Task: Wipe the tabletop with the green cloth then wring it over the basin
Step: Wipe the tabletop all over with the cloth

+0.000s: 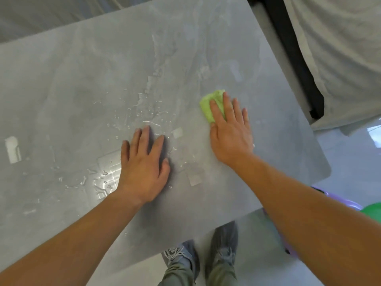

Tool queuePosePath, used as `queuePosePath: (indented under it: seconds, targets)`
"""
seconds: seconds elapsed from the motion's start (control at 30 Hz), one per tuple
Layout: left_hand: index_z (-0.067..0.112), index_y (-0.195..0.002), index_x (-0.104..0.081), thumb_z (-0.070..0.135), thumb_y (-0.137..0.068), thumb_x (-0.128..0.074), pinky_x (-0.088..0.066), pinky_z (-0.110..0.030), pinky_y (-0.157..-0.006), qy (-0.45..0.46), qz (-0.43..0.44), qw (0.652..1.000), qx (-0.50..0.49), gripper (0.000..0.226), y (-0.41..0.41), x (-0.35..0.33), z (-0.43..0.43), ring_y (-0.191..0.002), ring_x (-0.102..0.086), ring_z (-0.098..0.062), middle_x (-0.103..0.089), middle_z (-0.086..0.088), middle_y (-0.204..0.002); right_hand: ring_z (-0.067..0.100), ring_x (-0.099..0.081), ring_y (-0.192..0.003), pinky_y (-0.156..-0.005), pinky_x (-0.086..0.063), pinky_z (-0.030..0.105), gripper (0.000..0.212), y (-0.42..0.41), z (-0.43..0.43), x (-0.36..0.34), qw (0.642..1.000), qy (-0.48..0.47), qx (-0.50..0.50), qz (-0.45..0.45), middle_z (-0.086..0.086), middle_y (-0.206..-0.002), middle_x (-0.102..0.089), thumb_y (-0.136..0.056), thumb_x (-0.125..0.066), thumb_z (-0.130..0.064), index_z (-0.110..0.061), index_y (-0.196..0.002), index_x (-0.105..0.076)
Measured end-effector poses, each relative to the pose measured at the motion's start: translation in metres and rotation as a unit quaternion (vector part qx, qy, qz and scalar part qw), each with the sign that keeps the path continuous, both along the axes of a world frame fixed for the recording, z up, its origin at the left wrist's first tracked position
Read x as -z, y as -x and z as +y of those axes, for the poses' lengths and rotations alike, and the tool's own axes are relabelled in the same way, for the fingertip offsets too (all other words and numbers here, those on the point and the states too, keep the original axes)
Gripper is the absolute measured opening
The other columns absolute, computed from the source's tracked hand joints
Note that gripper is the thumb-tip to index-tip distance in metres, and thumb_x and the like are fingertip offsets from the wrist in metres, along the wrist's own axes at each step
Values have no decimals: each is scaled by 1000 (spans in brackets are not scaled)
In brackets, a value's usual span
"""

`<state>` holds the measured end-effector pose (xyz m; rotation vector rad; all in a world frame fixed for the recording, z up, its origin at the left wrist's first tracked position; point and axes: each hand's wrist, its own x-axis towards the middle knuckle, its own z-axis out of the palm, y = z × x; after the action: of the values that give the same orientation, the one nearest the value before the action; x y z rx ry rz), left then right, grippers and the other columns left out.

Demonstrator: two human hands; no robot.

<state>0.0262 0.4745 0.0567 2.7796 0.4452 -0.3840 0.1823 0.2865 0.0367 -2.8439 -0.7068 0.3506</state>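
**Right hand flat on the green cloth, left hand braced on the wet surface**

Your right hand (231, 133) lies open, palm down, fingers stretched over the green cloth (212, 106), pressing it against the surface (82, 83) rather than clutching it. The cloth is a soft, crumpled wad of pale lime fabric; only its far and left parts show, the rest is hidden under your fingers. Your left hand (144, 166) is also open and flat, fingers spread, resting bare on the surface well apart from the cloth.

The surface is a smooth grey slab with cloudy, stone-like mottling and a rounded corner on the right. Water droplets (132, 114) and thin streaks sit between and beyond your hands, and a glossy wet patch (103, 180) reflects light just left of your left wrist.

At the lower right, a lilac rim (350, 205) and a bright green curved edge (373, 209) peek out behind your right forearm; both are cut off, and you cannot tell what they are. Your grey shoes (224, 240) stand below the near edge.

The far half of the surface lies open. Its right edge runs close to your right hand, with pale draped fabric (334, 58) and a black strip (296, 58) beyond it.
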Motion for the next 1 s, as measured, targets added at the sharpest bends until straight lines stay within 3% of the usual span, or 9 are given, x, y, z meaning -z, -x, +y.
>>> queuePosePath:
  seconds: [0.07, 0.2, 0.27, 0.33, 0.43, 0.5, 0.67, 0.87, 1.0]
  targets:
    - [24, -152, -27, 46, -94, -18, 0, -53, -121, -1, 4, 1000, -3, 63, 5, 1, -2, -152, 5, -29, -6, -12, -165, 36, -3, -154, -125, -6, 51, 63, 16, 14, 0, 1000, -8, 24, -8, 6, -169, -2, -99, -33, -31, -26, -159, -16]
    - [23, -153, -27, 44, -95, -17, 0, -54, -121, 3, 1, 1000, -26, 63, 12, -1, -12, -152, 4, -28, -6, -12, -166, 34, -7, -154, -124, -10, 54, 62, 85, -17, 2, 979, -14, -203, -12, 5, -169, -10, -98, -33, -34, -27, -158, -20]
    - [24, -153, -26, 45, -95, -17, -1, -57, -120, -4, 4, 1000, -27, 62, 13, 0, -18, -152, 4, -29, -5, -12, -166, 34, -12, -154, -124, -10, 54, 63, 71, -44, 4, 962, -7, -273, -20, 4, -168, -14, -97, -36, -34, -30, -157, -22]
    - [26, -153, -25, 45, -96, -18, -2, -61, -118, -15, 7, 1000, -17, 61, 11, 0, -26, -152, 5, -31, -3, -12, -165, 35, -17, -152, -123, -13, 55, 62, 41, -61, 6, 972, 9, -233, -36, 4, -167, -16, -96, -39, -33, -31, -156, -24]
    - [27, -155, -21, 40, -99, -21, -2, -65, -116, -30, 10, 999, -19, 58, 5, 1, -40, -151, 8, -33, 0, -12, -165, 36, -13, -153, -124, -8, 53, 61, 18, -59, 3, 996, -5, -80, -29, 6, -168, -11, -98, -40, -30, -27, -157, -26]
    - [26, -154, -22, 37, -99, -27, -2, -65, -116, -28, 4, 999, -32, 56, 0, 1, -52, -151, 7, -33, -1, -13, -165, 38, -12, -153, -124, -10, 54, 62, 39, -56, 5, 996, -16, -76, -44, 8, -168, -11, -97, -38, -31, -24, -157, -25]
    - [25, -151, -30, 40, -96, -23, -5, -64, -117, -14, -19, 999, -38, 57, -6, -2, -83, -151, -1, -33, -11, -13, -164, 37, -17, -152, -122, -13, 57, 64, 60, -110, 6, 947, -6, -321, -26, 5, -167, -16, -95, -40, -33, -28, -157, -26]
    - [26, -148, -33, 48, -97, -25, -9, -66, -114, -29, -14, 999, -21, 56, -11, 1, -115, -149, -7, -37, -16, -15, -162, 35, -10, -154, -124, -4, 49, 63, -31, -165, -1, 999, 1, -45, -15, 6, -169, -8, -97, -37, -29, -29, -158, -21]
    - [27, -150, -32, 55, -95, -18, -7, -64, -115, -27, 20, 999, -31, 63, -20, 2, -130, -151, -3, -36, -12, -14, -164, 34, -9, -154, -125, -6, 50, 64, 10, -189, -3, 997, -3, -73, -2, 6, -169, -8, -96, -35, -30, -28, -158, -21]
